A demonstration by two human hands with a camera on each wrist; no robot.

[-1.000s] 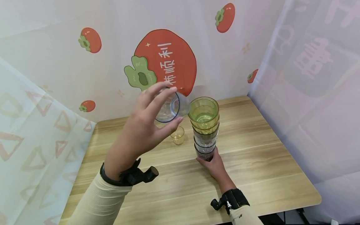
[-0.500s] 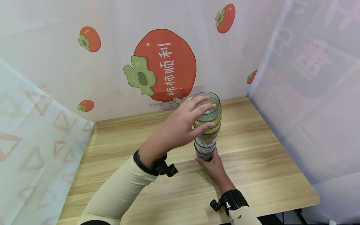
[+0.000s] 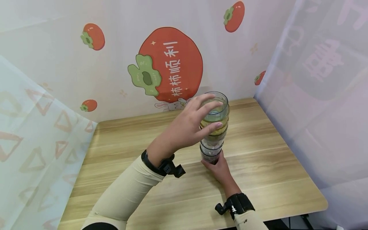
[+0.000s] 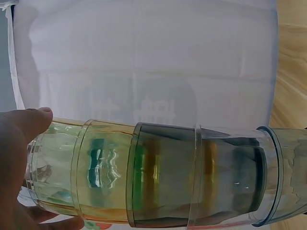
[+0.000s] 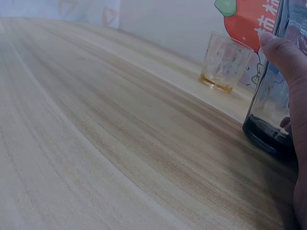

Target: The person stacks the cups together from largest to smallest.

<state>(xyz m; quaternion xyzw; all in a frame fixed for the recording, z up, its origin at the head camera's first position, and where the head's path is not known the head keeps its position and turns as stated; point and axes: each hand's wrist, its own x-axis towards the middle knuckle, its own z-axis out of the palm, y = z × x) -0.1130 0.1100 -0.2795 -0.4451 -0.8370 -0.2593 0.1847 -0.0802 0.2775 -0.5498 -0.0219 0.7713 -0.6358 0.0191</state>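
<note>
A tall stack of nested see-through cups stands upright on the wooden table. Clear, dark-rimmed cups form its lower part, with yellow-green ones above. At the top sits a clear cup with a bluish rim, and my left hand holds it with fingers and thumb curved about it. My right hand grips the bottom cup, which shows a dark base in the right wrist view. The left wrist view has the stack's layered walls side-on, the left hand at its top end.
One amber-tinted cup stands apart on the table behind the stack in the right wrist view; the left hand and arm hide it in the head view. A white cloth backdrop with persimmon prints borders the table's back and sides.
My left hand has carried the clear, blue-rimmed cup rightward onto the top of the stack, turning it upright. The right hand has stayed at the stack's base.
</note>
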